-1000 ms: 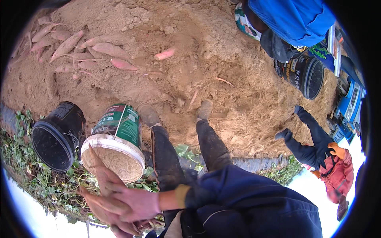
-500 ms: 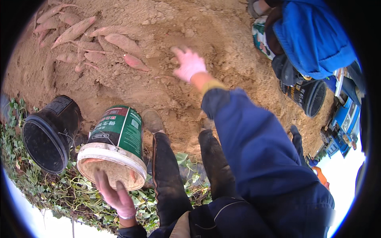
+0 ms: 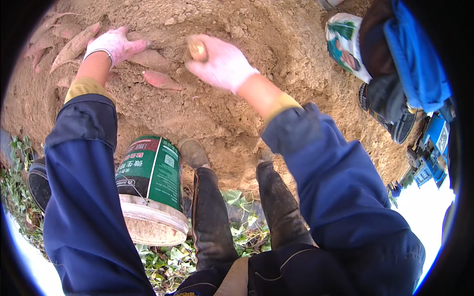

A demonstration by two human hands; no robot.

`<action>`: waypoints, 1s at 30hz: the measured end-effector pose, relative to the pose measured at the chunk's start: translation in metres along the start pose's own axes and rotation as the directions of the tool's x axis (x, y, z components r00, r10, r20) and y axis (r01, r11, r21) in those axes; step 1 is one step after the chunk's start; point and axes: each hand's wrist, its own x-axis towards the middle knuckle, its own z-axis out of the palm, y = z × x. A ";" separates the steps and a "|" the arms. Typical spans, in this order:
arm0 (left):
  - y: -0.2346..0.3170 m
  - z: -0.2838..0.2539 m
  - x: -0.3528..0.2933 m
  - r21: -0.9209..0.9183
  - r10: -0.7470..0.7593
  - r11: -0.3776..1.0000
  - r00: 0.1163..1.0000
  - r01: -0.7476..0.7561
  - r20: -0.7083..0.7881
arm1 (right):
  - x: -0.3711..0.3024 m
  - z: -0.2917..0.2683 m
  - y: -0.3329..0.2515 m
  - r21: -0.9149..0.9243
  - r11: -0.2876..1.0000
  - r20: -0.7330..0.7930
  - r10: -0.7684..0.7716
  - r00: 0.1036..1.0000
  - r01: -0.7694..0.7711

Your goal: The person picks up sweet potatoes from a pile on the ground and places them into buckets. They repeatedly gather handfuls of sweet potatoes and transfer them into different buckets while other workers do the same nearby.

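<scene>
- Brown, crumbly soil (image 3: 222, 123) fills most of my view, with green leaves (image 3: 168, 266) along the lower edge.
- Far left, a black bucket (image 3: 35, 170) shows partly behind the navy sleeve.
- Above it I see pinkish sweet potatoes (image 3: 75, 48) heaped on the soil.
- Over that heap is the left hand (image 3: 114, 47), gloved in pink, its thumb spread well away from the fingers; I cannot tell whether it grips any of them.
- Below stands a green bucket (image 3: 163, 170), its white-rimmed mouth toward the person.
- One redder root (image 3: 162, 80) lies between the two hands, apart from both.
- Next, I have the right hand (image 3: 222, 64), blurred, fingers curled around a yellowish-brown tuber (image 3: 197, 49).
- At right, a green-and-white container (image 3: 348, 47) sits beside a co-worker in blue (image 3: 419, 64).
- Beyond them I make out blue machinery (image 3: 434, 138).
</scene>
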 end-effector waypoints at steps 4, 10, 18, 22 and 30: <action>-0.001 0.022 0.010 -0.128 0.219 0.971 0.968 -0.204 0.119 | 0.040 0.021 -0.003 -0.041 0.991 -0.109 0.122 0.986 -0.127; 0.008 0.067 -0.017 -0.441 0.264 0.892 0.907 -0.100 0.327 | 0.007 0.032 0.006 0.101 0.982 0.015 0.160 0.987 -0.161; 0.006 0.178 -0.051 -0.734 0.219 0.662 0.976 -0.153 -0.006 | -0.072 0.131 0.005 0.880 -0.228 0.472 0.334 0.816 -0.416; 0.021 0.193 -0.062 -0.996 0.354 0.085 0.935 -0.008 0.022 | -0.044 0.163 -0.002 0.930 -0.274 0.326 0.301 0.896 -0.246; 0.086 0.158 -0.195 -0.903 0.320 -0.373 0.943 0.212 0.089 | -0.137 0.105 -0.007 0.930 -0.193 0.358 0.269 0.894 -0.314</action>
